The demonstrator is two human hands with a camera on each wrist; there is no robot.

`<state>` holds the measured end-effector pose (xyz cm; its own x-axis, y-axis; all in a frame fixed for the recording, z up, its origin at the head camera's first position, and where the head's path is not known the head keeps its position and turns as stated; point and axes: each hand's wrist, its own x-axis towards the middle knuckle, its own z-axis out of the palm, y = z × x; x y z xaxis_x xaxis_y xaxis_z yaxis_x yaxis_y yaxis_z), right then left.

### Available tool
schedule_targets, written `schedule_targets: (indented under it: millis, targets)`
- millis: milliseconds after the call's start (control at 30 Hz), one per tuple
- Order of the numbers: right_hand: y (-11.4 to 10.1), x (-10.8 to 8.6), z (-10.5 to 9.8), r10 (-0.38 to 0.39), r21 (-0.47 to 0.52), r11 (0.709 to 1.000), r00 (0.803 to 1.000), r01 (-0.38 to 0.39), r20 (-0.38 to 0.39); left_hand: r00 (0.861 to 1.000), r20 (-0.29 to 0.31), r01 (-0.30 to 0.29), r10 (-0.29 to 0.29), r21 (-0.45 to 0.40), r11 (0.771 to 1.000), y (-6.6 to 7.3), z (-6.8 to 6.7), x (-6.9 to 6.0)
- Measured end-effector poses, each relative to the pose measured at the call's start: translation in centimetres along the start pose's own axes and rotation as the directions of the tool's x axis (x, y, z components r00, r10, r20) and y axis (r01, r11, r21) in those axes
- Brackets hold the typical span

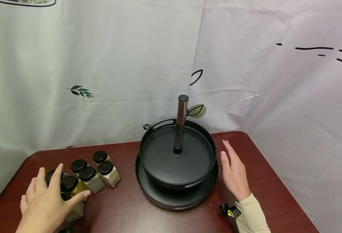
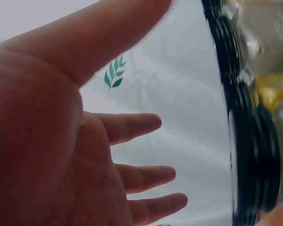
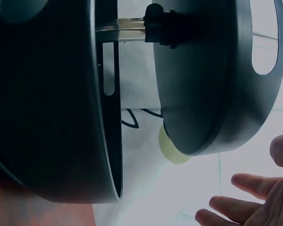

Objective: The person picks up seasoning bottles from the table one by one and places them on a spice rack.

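A two-tier black round tray stand stands on the table; its upper tray (image 1: 159,161) and lower tray (image 1: 171,202) have slotted rims, and a metal post (image 1: 181,113) rises from the middle. My left hand (image 1: 44,202), fingers spread, is over the left end of a group of square glass jars. Its palm and the black jar lids (image 2: 254,160) appear apart in the left wrist view. Black-lidded jars (image 1: 109,174) hold pale contents; one jar (image 1: 79,189) is yellow. To the stand's right is my right hand (image 1: 235,174), fingers extended, holding nothing; a gap separates it from the upper tray in the right wrist view.
The dark red table (image 1: 115,213) has rounded back corners. Behind it and on the right hangs a white cloth (image 1: 124,64) with printed leaves and black strokes. A black strap device (image 1: 230,211) sits at the right wrist.
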<state>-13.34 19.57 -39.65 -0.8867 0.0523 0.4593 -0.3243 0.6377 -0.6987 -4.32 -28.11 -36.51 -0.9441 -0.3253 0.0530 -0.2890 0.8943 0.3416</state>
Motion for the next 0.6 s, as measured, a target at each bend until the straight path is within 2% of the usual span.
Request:
schedule_targets:
  millis: [67, 167, 267, 333, 500, 600]
  targets:
    - [-0.2, 0.0, 0.1, -0.003, 0.005, 1.0, 1.0, 0.003, -0.009, 1.0, 0.01, 0.0, 0.0, -0.001, 1.0, -0.6, -0.1, 0.0]
    - [-0.4, 0.1, 0.1, -0.005, 0.007, 1.0, 1.0, 0.005, -0.018, 0.997, 0.059, 0.058, -0.058, 0.002, 0.998, -1.2, -0.4, 0.0]
    - [-0.6, 0.1, 0.1, -0.009, 0.012, 1.0, 1.0, 0.009, -0.017, 0.982, 0.124, 0.139, -0.141, 0.02, 0.99, -1.7, -0.6, 0.1]
    - [-0.6, 0.1, 0.2, -0.011, 0.017, 1.0, 1.0, 0.011, -0.018, 0.975, 0.148, 0.165, -0.169, 0.034, 0.986, -2.0, -0.6, 0.1]
    - [-0.7, 0.0, 0.3, -0.013, 0.007, 1.0, 1.0, 0.013, -0.013, 0.975, 0.171, 0.13, -0.143, 0.085, 0.988, -3.2, -0.6, -0.1]
    - [-0.8, 0.0, 0.4, -0.011, 0.008, 1.0, 1.0, 0.011, -0.007, 0.968, 0.197, 0.137, -0.157, 0.112, 0.984, -3.8, -0.7, -0.1]
